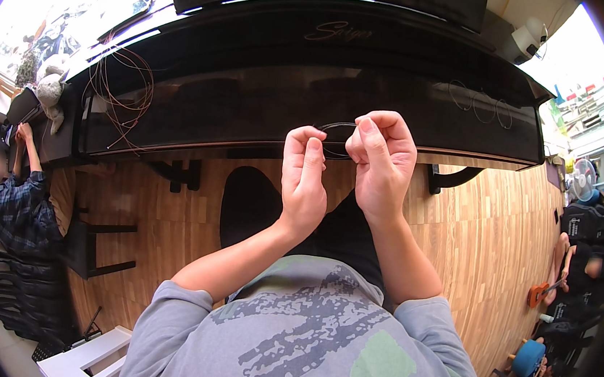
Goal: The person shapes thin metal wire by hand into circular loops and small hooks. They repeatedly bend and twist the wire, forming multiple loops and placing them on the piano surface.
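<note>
Both hands are raised in front of my chest, over the front edge of a black piano point(252, 104). A small loop of thin, dark, wiry instrument string point(338, 125) spans the gap between them. My left hand point(304, 185) is closed on the loop's left side, thumb against the curled fingers. On its right side my right hand point(384, 169) pinches the loop between thumb and bent forefinger. The fingers hide the string's ends. Copper-coloured strings point(153, 93) lie in loose coils on the piano at the left. Fine pale strings point(475, 109) curl at the right.
Wooden flooring point(458, 225) extends below the piano. At the left a person in a checked shirt point(16, 212) sits by a black chair point(96, 249) and black cases point(23, 292). Another person at the right holds a small orange ukulele point(538, 293). A fan point(585, 176) stands behind.
</note>
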{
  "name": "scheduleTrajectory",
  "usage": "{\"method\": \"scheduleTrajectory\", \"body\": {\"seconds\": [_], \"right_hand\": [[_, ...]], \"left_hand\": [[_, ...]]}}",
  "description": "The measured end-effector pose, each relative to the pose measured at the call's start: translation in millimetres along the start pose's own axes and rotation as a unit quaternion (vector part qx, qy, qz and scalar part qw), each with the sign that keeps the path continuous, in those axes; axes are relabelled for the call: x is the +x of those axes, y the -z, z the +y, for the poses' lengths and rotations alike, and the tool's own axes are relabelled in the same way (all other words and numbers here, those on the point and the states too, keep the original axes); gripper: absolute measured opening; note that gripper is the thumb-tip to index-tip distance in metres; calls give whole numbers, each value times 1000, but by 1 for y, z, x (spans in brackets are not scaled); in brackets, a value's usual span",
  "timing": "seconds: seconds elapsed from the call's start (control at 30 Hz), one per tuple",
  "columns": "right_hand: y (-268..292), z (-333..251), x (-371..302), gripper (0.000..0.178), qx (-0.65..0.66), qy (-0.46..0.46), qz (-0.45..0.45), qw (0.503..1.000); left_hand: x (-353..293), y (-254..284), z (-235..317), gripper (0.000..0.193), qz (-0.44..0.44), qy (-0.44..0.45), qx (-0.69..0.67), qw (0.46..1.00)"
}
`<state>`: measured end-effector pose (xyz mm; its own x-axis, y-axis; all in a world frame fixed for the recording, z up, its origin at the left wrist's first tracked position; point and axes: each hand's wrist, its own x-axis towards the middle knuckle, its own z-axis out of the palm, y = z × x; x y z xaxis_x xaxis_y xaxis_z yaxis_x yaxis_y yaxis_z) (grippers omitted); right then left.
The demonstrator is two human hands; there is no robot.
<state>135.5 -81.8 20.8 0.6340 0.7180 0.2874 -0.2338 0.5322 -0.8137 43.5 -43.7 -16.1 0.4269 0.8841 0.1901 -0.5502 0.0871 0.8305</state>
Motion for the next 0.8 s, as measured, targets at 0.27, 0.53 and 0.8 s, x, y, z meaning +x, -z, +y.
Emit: {"method": "scheduleTrajectory", "body": {"seconds": [0.27, 0.53, 0.8], "right_hand": [[-4, 6, 1, 9, -26, -11, 25, 999], [-1, 9, 4, 24, 75, 9, 30, 997], [1, 11, 5, 26, 152, 22, 14, 988]], "left_hand": [[-8, -3, -12, 23, 2, 26, -78, 997], [-13, 4, -27, 20, 33, -84, -91, 992], [-17, -2, -16, 21, 12, 131, -111, 985]]}}
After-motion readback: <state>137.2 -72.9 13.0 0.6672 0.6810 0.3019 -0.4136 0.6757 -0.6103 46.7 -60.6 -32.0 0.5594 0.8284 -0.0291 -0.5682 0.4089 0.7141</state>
